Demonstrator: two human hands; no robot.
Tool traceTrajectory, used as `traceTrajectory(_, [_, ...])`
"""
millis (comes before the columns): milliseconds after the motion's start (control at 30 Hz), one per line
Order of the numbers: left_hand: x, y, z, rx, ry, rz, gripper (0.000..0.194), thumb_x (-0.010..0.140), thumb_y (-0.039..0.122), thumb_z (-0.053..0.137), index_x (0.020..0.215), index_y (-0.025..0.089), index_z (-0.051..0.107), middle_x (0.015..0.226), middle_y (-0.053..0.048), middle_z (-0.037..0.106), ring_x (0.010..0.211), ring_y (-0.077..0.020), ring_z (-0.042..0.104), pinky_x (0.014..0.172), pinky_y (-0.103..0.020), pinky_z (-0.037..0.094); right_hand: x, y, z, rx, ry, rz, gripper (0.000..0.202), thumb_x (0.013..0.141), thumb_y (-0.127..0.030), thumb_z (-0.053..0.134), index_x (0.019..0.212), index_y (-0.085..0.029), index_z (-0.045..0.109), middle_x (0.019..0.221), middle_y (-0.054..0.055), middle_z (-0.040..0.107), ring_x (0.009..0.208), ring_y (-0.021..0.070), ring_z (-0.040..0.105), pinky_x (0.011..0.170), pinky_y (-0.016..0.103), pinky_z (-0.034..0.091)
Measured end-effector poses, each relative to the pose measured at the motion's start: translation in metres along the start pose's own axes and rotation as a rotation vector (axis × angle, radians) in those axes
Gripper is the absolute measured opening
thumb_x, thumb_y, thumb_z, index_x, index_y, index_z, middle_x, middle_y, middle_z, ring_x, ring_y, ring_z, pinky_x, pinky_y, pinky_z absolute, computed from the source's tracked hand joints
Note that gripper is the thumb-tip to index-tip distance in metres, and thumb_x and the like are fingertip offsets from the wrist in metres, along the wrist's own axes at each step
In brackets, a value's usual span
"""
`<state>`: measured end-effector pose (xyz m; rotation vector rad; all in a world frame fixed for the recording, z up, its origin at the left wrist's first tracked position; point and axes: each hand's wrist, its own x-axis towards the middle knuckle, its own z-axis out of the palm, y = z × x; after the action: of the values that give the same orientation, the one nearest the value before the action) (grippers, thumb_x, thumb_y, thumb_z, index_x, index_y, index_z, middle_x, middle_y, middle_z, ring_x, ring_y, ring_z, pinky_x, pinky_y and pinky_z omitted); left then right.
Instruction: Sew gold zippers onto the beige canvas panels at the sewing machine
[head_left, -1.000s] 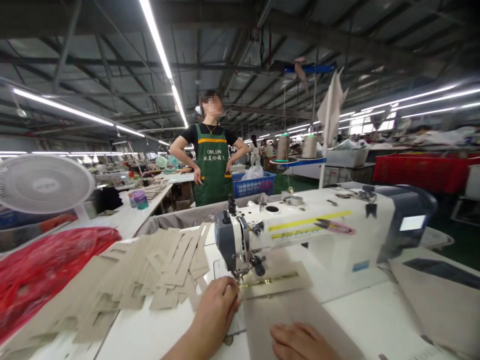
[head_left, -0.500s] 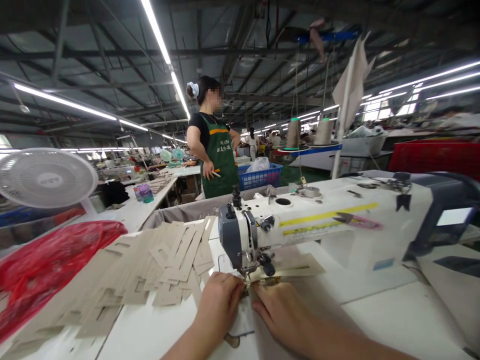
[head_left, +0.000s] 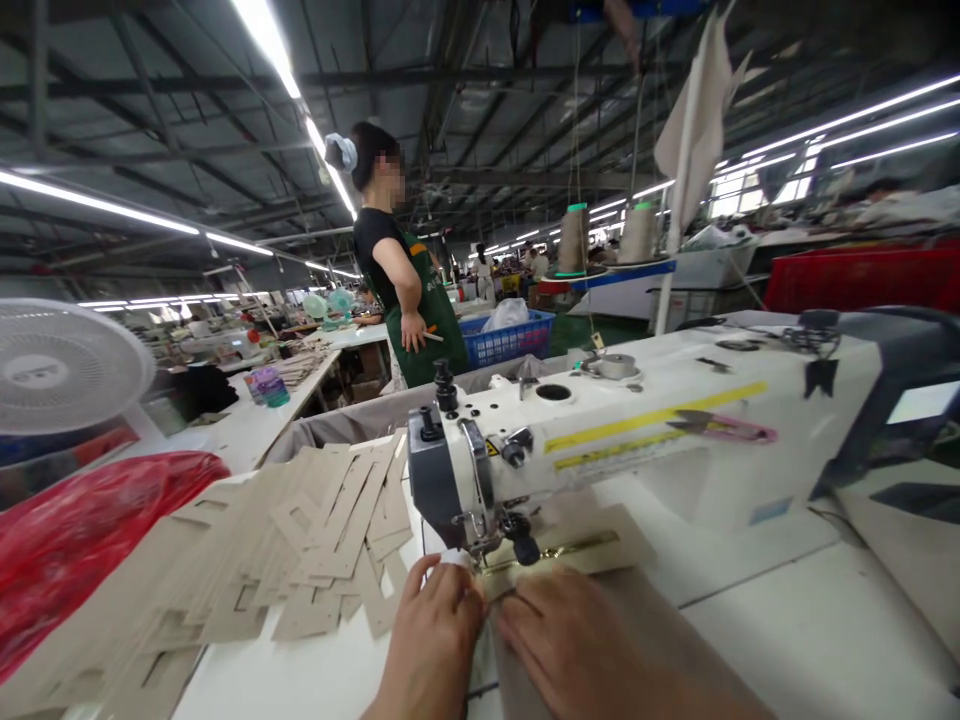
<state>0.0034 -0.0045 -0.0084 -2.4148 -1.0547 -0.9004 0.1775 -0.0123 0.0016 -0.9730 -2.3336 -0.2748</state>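
Note:
A beige fabric piece [head_left: 634,545] with a gold metal zipper [head_left: 581,545] lies under the needle area of a white sewing machine [head_left: 637,440]. Just left of the presser foot, my left hand [head_left: 435,625] has its fingers drawn together at the fabric's end; the fingertips are partly hidden. My right hand [head_left: 562,630] is closed on the near edge of the same piece, with bent fingers beside the zipper. More grey-beige cloth trails beneath my right forearm toward me.
Many cut beige pieces [head_left: 300,550] lie overlapped on the left, beside a red plastic bag [head_left: 97,540] and a white fan [head_left: 67,365]. Thread snips [head_left: 724,425] rest against the machine arm. Beyond it, a person in a green apron [head_left: 420,320] stands near a blue basket [head_left: 510,340].
The view has shifted, and both hands appear slightly lower, still at the fabric. More of the zipper shows behind my right hand. The person in the apron has turned further away.

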Motion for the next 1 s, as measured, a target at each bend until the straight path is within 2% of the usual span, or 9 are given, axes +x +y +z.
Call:
traceTrajectory(67, [-0.002,0.002,0.001,0.018,0.014,-0.011,0.031,0.096,0.018,0.030,0.080,0.017,0.058,0.077,-0.002,0.057,0.074,-0.0166,0.056,0.089,-0.041,0.036,0.003,0.002,0.003,0.107,-0.013,0.080,0.016,0.084,-0.009,0.048,0.087,-0.018,0.062,0.091,0.008,0.066,0.091,0.0256,0.058,0.081,0.040,0.046])
traceTrajectory(133, [-0.002,0.004,0.001,0.038,0.019,-0.020,0.033,0.095,0.014,0.027,0.083,0.017,0.058,0.079,-0.003,0.057,0.075,-0.0181,0.056,0.088,-0.042,0.037,0.006,0.005,0.007,0.282,-0.072,0.174,0.020,0.088,-0.011,0.046,0.101,-0.017,0.061,0.105,0.009,0.063,0.105,0.0257,0.054,0.091,0.044,0.042])
traceTrajectory(200, [-0.001,0.006,-0.002,0.060,-0.030,-0.023,0.032,0.094,0.011,0.029,0.085,0.016,0.059,0.080,-0.004,0.057,0.076,-0.0193,0.055,0.085,-0.042,0.039,0.005,0.007,0.010,0.416,-0.127,0.245,0.019,0.091,-0.019,0.048,0.108,-0.017,0.058,0.111,0.008,0.060,0.103,0.0226,0.055,0.089,0.043,0.045])
traceTrajectory(333, [0.004,0.008,-0.008,0.085,-0.108,-0.012,0.022,0.090,0.008,0.040,0.084,0.016,0.060,0.079,-0.005,0.058,0.076,-0.0214,0.054,0.081,-0.042,0.042,-0.005,0.013,0.007,0.535,-0.167,0.337,0.030,0.090,-0.033,0.053,0.115,-0.018,0.054,0.116,0.008,0.055,0.096,0.0201,0.057,0.080,0.040,0.050])
traceTrajectory(533, [0.006,0.008,-0.009,0.070,-0.135,-0.024,0.013,0.085,0.008,0.051,0.083,0.016,0.061,0.078,-0.005,0.058,0.075,-0.0223,0.053,0.077,-0.040,0.043,-0.010,0.017,0.001,0.632,-0.200,0.414,0.030,0.090,-0.033,0.053,0.116,-0.018,0.054,0.116,0.008,0.055,0.096,0.0206,0.057,0.080,0.040,0.050])
traceTrajectory(800, [0.007,0.004,-0.004,0.022,-0.125,-0.070,0.016,0.082,0.003,0.052,0.074,0.016,0.058,0.075,-0.004,0.058,0.073,-0.0209,0.053,0.075,-0.038,0.043,0.022,0.010,0.021,0.690,-0.235,0.433,0.024,0.091,-0.032,0.052,0.111,-0.019,0.056,0.113,0.007,0.057,0.094,0.0186,0.058,0.080,0.038,0.050])
traceTrajectory(1000, [0.006,0.003,-0.001,-0.010,-0.085,-0.083,0.017,0.083,0.005,0.050,0.073,0.016,0.058,0.073,-0.003,0.058,0.071,-0.0202,0.053,0.072,-0.037,0.043,0.024,0.010,0.011,0.699,-0.258,0.433,0.022,0.092,-0.031,0.050,0.108,-0.018,0.058,0.110,0.006,0.059,0.093,0.0179,0.059,0.080,0.038,0.050])
